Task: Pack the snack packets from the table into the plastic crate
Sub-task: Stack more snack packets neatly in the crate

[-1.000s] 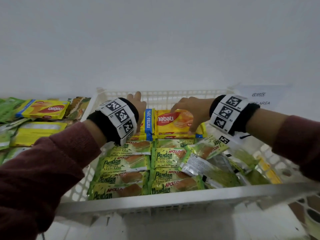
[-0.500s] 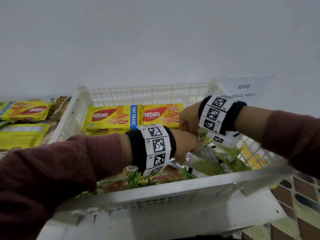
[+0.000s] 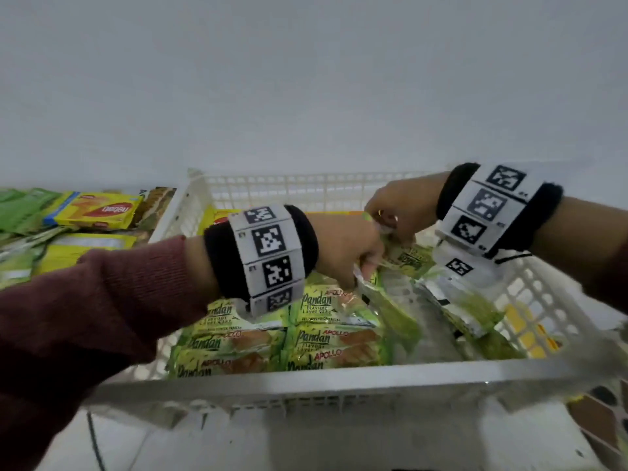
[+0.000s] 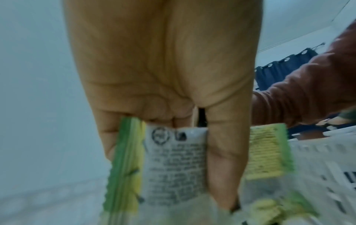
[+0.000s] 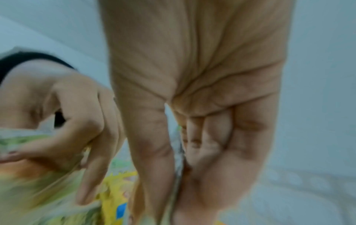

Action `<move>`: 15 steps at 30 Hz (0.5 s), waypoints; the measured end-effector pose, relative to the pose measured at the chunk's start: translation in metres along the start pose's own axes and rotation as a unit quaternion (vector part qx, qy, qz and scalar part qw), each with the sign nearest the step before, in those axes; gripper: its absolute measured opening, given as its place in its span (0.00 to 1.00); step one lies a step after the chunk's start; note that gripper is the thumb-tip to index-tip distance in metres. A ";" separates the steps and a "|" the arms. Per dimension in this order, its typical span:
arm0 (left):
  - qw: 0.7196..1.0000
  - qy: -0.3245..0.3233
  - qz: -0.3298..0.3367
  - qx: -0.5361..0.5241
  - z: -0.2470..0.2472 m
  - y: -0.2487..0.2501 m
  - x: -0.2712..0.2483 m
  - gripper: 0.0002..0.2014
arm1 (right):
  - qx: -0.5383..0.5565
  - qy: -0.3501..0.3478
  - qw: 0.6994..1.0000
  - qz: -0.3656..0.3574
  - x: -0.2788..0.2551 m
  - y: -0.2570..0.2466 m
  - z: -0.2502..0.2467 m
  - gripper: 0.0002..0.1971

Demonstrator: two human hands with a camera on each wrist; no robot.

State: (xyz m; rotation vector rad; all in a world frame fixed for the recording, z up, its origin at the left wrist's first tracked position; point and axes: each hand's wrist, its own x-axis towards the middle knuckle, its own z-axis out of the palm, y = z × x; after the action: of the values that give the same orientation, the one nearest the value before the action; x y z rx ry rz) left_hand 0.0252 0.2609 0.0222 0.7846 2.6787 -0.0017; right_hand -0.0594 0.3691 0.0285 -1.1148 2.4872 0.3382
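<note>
The white plastic crate point(image 3: 339, 385) holds rows of green Pandan cake packets point(image 3: 326, 307) on its left side and loose green packets point(image 3: 475, 311) on its right. A yellow Nabati wafer packet point(image 3: 217, 217) lies at the crate's back, mostly hidden by my left wrist. My left hand point(image 3: 360, 266) grips a green and white packet point(image 4: 173, 167), thumb across its printed back. My right hand point(image 3: 384, 226) pinches the top edge of a green packet point(image 3: 407, 256) just right of the left hand; the right wrist view shows that packet point(image 5: 177, 182) edge-on between thumb and fingers.
On the table left of the crate lie more packets: a yellow Nabati packet point(image 3: 98, 212) and green ones point(image 3: 20, 212). A white wall stands right behind the crate. Patterned floor tiles point(image 3: 598, 419) show past the table's right edge.
Both hands left the Nabati packets at the crate's back and came to the loose green packets on its right. Each has taken hold of one.
</note>
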 end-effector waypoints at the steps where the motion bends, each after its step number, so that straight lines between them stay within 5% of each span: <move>1: 1.000 0.021 -0.017 -0.012 -0.006 -0.010 -0.008 0.09 | 0.079 0.024 0.997 0.001 -0.001 0.005 -0.005 0.18; 5: 0.995 0.049 -0.089 -0.009 -0.010 -0.048 -0.034 0.18 | 0.322 0.104 0.941 -0.013 0.003 0.019 -0.005 0.30; 9: 0.980 -0.003 -0.179 0.087 0.002 -0.066 -0.049 0.10 | 0.431 0.096 0.897 0.017 0.022 0.013 0.020 0.29; 12: 0.971 -0.052 -0.190 0.133 0.010 -0.068 -0.048 0.15 | 0.416 0.104 0.901 0.067 0.031 0.005 0.033 0.23; 15: 0.981 -0.042 -0.179 0.057 0.014 -0.066 -0.047 0.09 | 0.312 0.146 0.934 0.093 0.032 0.002 0.032 0.20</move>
State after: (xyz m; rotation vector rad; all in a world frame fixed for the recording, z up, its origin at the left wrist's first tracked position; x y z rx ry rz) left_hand 0.0320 0.1788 0.0185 0.3153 2.7169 -0.2737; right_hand -0.0722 0.3613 -0.0137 -0.7002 2.6562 -0.5803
